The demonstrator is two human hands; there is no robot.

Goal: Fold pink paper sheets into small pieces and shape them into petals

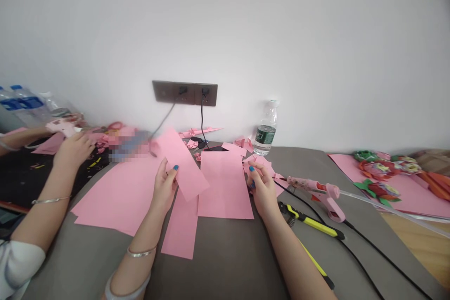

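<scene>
My left hand [166, 183] pinches a pink paper strip [188, 168] between thumb and fingers, holding it tilted above the table. Below it, a second pink strip [180, 229] lies flat. A wider pink sheet [225, 187] with a faint lengthwise crease sits between my hands. At that sheet's right edge, my right hand [262, 186] has its fingers curled together; whether it grips the edge or some small piece is hidden. Crumpled pink paper pieces [269, 165] lie just behind this hand. Larger pink sheets [112, 197] are spread left of my left hand.
To the right lie a pink glue gun [321, 191] with its cord and yellow-black pliers [312, 222]. A water bottle [266, 129] stands by the wall. Paper flowers [378, 171] rest far right. At left, another person's hand [74, 150] works near a pink-white glue gun [63, 127].
</scene>
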